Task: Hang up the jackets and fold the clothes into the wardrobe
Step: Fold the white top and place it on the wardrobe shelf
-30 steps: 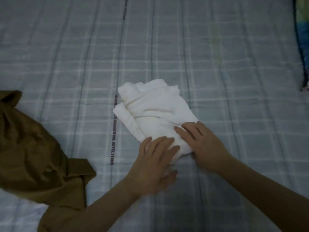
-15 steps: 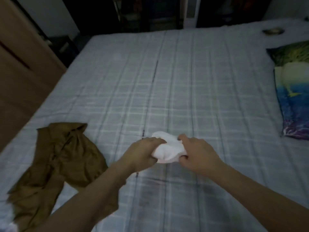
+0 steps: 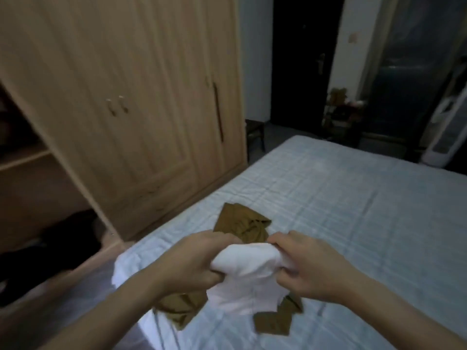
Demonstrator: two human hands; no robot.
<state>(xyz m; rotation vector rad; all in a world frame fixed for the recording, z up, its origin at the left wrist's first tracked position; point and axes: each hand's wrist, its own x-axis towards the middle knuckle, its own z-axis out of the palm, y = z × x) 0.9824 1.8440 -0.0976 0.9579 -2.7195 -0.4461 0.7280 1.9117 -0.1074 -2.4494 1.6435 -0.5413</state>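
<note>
A folded white garment [image 3: 246,281] hangs in the air between both hands, above the bed's near corner. My left hand [image 3: 194,263] grips its left end and my right hand [image 3: 310,269] grips its right end. Under it a crumpled brown garment [image 3: 242,224] lies on the checked bedsheet [image 3: 353,210], partly hidden by my hands and the white cloth. The wooden wardrobe [image 3: 131,97] fills the left side. Its right doors are closed, and an open section with a shelf [image 3: 22,157] shows at the far left.
Dark clothes [image 3: 50,248] lie at the bottom of the open wardrobe section. A narrow gap of floor runs between bed and wardrobe. Beyond the bed are a dark doorway [image 3: 303,59], a small stool [image 3: 255,132], cluttered items [image 3: 341,107] and a white appliance [image 3: 444,132].
Both hands have lifted the white garment off the bed and carried it left over the brown garment. The view has swung from the bed toward the wardrobe.
</note>
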